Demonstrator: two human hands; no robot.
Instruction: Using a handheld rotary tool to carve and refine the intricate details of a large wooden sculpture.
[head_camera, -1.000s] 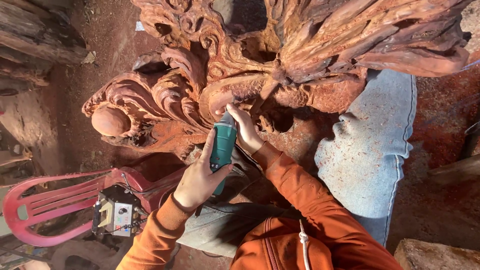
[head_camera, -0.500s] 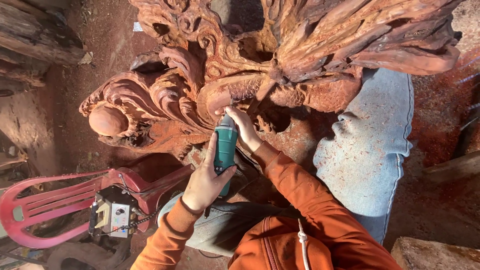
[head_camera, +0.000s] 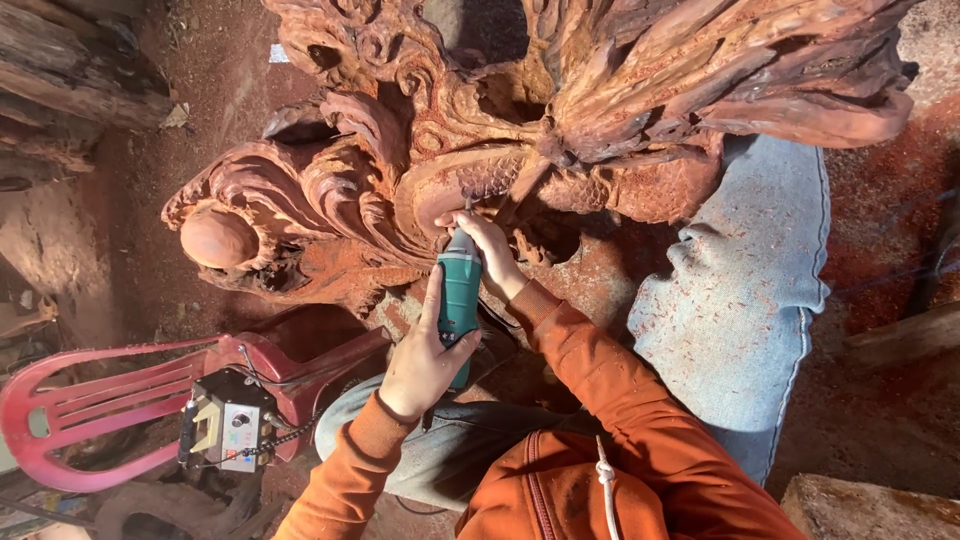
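A large reddish wooden carving (head_camera: 560, 130) with swirls, scales and a round ball fills the upper view. My left hand (head_camera: 425, 355) grips the lower body of a teal rotary carving tool (head_camera: 460, 295). My right hand (head_camera: 485, 245) holds the tool's front end, its fingers resting against the carved scales. The tool's tip touches the wood just above my right fingers. Both arms wear orange sleeves. My knee in dusty blue jeans (head_camera: 745, 290) lies to the right under the carving.
A red plastic chair (head_camera: 110, 400) lies on its side at lower left, with a small black and white power box (head_camera: 225, 420) against it. Rough logs (head_camera: 70, 70) lie at upper left. Red sawdust covers the ground. A wood block (head_camera: 870, 505) sits at lower right.
The view has shifted slightly, so the carving sits a little lower and to the left. Both hands keep the same hold on the tool at the same spot.
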